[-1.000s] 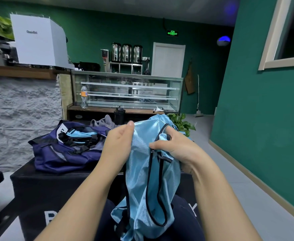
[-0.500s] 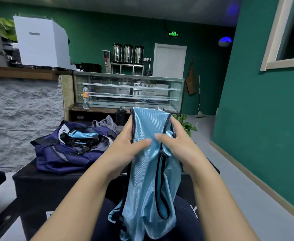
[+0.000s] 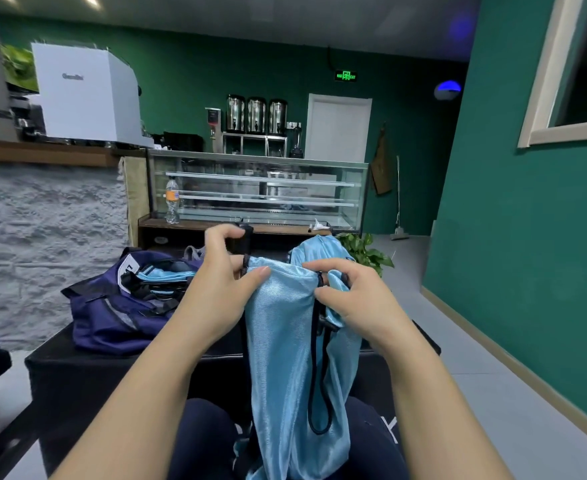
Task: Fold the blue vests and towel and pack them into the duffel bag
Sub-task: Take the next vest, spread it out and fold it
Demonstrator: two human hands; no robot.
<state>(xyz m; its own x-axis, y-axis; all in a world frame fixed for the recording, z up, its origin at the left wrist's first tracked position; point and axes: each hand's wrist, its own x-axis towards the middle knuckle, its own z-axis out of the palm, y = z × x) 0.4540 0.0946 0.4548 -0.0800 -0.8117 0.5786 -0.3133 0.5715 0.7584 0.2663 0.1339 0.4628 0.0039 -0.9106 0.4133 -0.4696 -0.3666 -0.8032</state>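
The person held 1 blue vest (image 3: 285, 341) up in front of the chest, above the near edge of the black table (image 3: 87, 372), its lower part hanging down over the lap. The left hand (image 3: 221, 289) pinched the vest's top left corner between thumb and curled fingers, while the right hand (image 3: 351, 296) gripped the dark-trimmed top edge on the other side. The open navy duffel bag (image 3: 112, 306) lay on the table's far left corner with blue cloth inside.

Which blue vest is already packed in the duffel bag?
The folded blue vest lying in the open navy duffel bag; the other vest hangs unfolded, held by both hands.
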